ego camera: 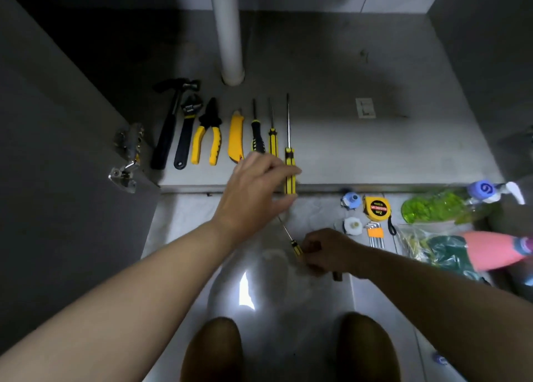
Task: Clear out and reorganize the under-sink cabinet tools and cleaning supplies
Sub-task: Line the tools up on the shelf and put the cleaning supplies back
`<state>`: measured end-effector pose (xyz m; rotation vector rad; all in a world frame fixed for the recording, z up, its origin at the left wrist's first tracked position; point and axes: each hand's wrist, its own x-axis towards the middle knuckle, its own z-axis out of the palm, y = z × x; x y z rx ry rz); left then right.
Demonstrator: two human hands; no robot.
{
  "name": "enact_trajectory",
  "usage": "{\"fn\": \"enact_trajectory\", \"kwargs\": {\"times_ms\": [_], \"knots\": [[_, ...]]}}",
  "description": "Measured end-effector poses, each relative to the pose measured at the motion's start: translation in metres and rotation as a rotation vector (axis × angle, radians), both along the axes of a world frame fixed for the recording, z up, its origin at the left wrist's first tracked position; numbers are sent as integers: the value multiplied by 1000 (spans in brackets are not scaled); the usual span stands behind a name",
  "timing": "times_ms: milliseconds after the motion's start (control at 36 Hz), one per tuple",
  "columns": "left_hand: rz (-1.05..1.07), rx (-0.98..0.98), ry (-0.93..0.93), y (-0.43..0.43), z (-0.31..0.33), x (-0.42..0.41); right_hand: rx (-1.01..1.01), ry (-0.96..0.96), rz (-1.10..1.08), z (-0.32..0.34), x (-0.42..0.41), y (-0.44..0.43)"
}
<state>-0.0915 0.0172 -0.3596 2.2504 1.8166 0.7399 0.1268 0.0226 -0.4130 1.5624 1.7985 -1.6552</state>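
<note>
A row of tools lies on the cabinet floor (331, 139): a black hammer (168, 127), an adjustable wrench (186, 133), yellow pliers (208, 135), a yellow utility knife (236, 138) and three yellow-black screwdrivers, the longest one (289, 156) at the right end. My left hand (256, 191) hovers at that long screwdriver's handle, fingers apart, thumb touching it. My right hand (328, 252) is lower, over the tiled floor, closed on the handle of a small yellow-black screwdriver (291, 239) whose thin shaft points up-left.
A white drain pipe (229, 35) rises at the cabinet's back. The open door with its hinge (128, 156) stands at left. On the floor at right lie a yellow tape measure (376, 207), hex keys (374, 234), small caps, a green bottle (432, 207), a pink bottle (490, 252).
</note>
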Motion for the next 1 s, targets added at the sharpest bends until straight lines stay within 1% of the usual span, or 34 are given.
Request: {"fn": "enact_trajectory", "kwargs": {"times_ms": [56,111,167,222,278,361,389,444,611,806,889,1000], "knots": [[32,-11,-1,21,11,-4,-225,159,-89,22,2,19],[57,-53,-6,42,21,-8,-314,255,-118,43,5,40],[72,-97,31,60,27,-11,-310,332,-208,60,6,59],[69,-147,86,75,29,-12,-221,382,-342,71,4,77],[49,-177,158,84,27,-10,-4,313,-415,74,-1,90],[31,-192,226,90,18,-4,372,87,-450,65,-15,104],[29,-196,240,92,14,-3,460,16,-452,62,-20,107],[19,-205,266,94,6,-1,555,-72,-459,57,-28,112],[16,-208,322,101,-7,-6,600,-183,-424,46,-57,119],[47,-190,316,100,-13,-7,660,-259,-388,44,-70,116],[71,-168,285,97,-16,-7,694,-230,-367,43,-69,114],[134,-149,244,95,-17,-8,735,-138,-365,43,-64,114]]}}
